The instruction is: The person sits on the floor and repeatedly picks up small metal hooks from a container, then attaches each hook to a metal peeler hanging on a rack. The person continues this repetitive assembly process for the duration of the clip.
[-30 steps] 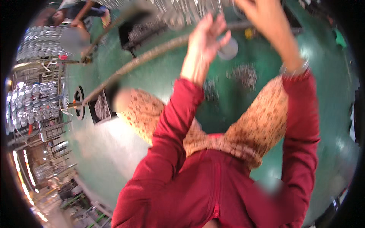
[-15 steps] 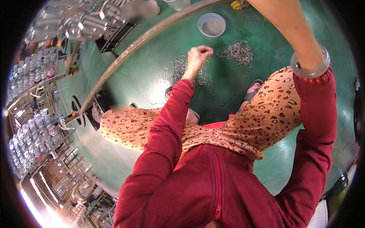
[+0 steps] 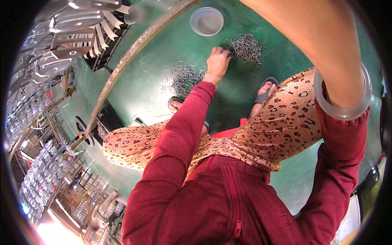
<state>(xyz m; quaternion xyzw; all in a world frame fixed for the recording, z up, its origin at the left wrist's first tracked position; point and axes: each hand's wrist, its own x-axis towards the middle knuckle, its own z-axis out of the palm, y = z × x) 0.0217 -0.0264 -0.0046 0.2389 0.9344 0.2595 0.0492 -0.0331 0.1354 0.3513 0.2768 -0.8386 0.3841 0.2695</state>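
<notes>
My left hand (image 3: 218, 63) hangs low over the green floor with its fingers curled together. Its fingertips meet the near left edge of a heap of grey bent-wire hooks (image 3: 246, 48); whatever they pinch is too small to make out. Left of that hand spreads a looser pile of similar hooks (image 3: 183, 81), partly covered by my wrist and red sleeve. My right forearm, with a pale bangle (image 3: 364, 92) round it, stretches up past the top edge, so my right hand is out of sight.
A whitish plastic basin (image 3: 207, 21) stands beyond the heap. From the top, a long bar (image 3: 126, 61) curves down on the left, near racks of shiny metal parts (image 3: 75, 41). My sandalled feet flank the hooks. A person (image 3: 107, 208) is farther off at lower left.
My left hand has moved right and slightly down, now reaching the edge of the right heap. The view has shifted, and the metal parts at upper left appear larger.
</notes>
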